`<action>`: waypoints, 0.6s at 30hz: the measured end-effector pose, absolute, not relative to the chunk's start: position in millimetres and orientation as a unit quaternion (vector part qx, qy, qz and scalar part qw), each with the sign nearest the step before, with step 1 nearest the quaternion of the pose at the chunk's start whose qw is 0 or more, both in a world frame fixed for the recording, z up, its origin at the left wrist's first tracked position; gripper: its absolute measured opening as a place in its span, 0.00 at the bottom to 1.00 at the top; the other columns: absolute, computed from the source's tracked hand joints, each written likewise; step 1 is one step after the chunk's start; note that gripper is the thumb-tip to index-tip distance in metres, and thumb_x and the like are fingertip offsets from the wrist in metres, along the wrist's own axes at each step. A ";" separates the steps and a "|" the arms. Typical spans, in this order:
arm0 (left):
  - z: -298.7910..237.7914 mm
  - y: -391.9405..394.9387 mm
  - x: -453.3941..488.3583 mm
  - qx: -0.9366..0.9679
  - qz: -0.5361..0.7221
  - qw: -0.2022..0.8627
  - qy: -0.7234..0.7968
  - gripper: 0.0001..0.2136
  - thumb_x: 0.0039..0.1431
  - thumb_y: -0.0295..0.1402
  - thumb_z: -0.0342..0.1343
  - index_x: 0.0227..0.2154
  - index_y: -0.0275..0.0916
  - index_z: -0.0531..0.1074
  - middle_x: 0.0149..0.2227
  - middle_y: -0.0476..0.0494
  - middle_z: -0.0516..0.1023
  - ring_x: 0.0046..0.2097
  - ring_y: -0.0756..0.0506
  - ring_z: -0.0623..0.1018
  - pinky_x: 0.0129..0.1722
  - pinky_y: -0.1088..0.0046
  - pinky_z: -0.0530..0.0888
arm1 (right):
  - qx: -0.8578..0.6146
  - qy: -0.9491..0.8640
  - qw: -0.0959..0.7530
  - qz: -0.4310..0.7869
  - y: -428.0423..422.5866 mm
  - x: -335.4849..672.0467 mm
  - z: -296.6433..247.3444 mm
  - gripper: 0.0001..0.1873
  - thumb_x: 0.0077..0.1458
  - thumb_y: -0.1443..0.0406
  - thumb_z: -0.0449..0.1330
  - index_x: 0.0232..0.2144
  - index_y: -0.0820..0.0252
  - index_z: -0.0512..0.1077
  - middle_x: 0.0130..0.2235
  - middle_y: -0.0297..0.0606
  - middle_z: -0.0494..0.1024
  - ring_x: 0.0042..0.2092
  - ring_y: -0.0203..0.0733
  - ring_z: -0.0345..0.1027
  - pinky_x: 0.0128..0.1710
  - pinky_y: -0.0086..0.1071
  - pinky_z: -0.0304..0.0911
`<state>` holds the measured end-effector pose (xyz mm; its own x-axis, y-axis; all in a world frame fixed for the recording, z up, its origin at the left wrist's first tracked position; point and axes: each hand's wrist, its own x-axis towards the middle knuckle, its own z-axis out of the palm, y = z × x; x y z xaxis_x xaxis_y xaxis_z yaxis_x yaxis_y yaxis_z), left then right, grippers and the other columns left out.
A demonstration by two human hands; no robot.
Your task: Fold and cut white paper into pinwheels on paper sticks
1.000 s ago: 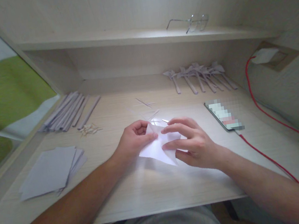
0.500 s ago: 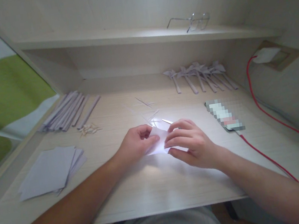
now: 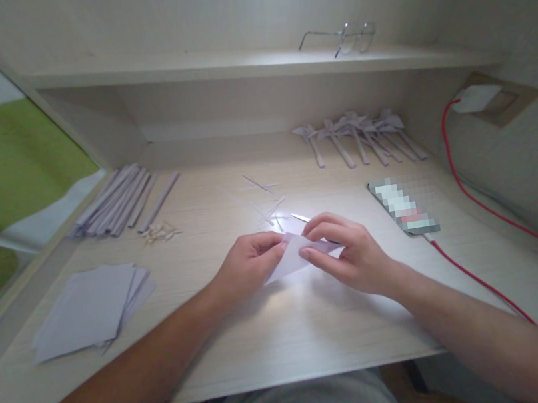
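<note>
A small white folded paper (image 3: 294, 258) sits between my two hands just above the middle of the desk. My left hand (image 3: 251, 265) pinches its left edge with thumb and fingers closed. My right hand (image 3: 350, 253) grips its right side, fingers curled over the top. Part of the paper is hidden under my right fingers. A thin metal blade tip (image 3: 300, 217) lies on the desk just behind my hands.
A stack of white sheets (image 3: 90, 309) lies at the left. Rolled paper strips (image 3: 120, 200) lie at the back left, folded paper pieces with stems (image 3: 360, 134) at the back right. A phone (image 3: 404, 207) with a red cable (image 3: 472, 272) lies at the right. Glasses (image 3: 340, 39) rest on the shelf.
The paper was spread wide and flat a second ago. Both hands have since folded it smaller and drawn closer together, pinching it between the fingertips.
</note>
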<state>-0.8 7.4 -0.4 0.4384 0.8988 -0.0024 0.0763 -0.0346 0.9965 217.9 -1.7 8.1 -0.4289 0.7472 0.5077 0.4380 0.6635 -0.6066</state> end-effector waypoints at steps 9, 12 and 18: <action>2.9 9.2 0.8 0.633 0.375 0.539 0.411 0.10 0.61 0.36 0.58 0.34 0.35 0.80 0.32 0.47 0.79 0.34 0.49 0.74 0.35 0.74 0.68 | -0.389 -0.832 0.336 0.209 -0.8 221.2 2.5 0.08 0.61 0.64 0.63 0.30 0.60 0.70 0.29 0.34 0.72 0.31 0.37 0.62 0.32 0.32 0.56; 4.6 8.5 0.6 0.657 0.375 0.501 0.421 0.10 0.62 0.35 0.57 0.33 0.35 0.79 0.33 0.47 0.79 0.35 0.48 0.74 0.37 0.74 0.68 | -0.395 -0.835 0.321 0.209 -0.3 220.7 2.2 0.08 0.62 0.63 0.63 0.30 0.60 0.71 0.30 0.34 0.72 0.32 0.37 0.63 0.33 0.32 0.55; 6.0 5.7 1.0 0.699 0.338 0.465 0.426 0.10 0.63 0.32 0.54 0.32 0.35 0.79 0.32 0.47 0.79 0.35 0.48 0.75 0.36 0.74 0.68 | -0.394 -0.844 0.288 0.221 0.1 220.2 4.5 0.11 0.67 0.62 0.58 0.31 0.60 0.72 0.32 0.36 0.73 0.34 0.38 0.65 0.38 0.33 0.57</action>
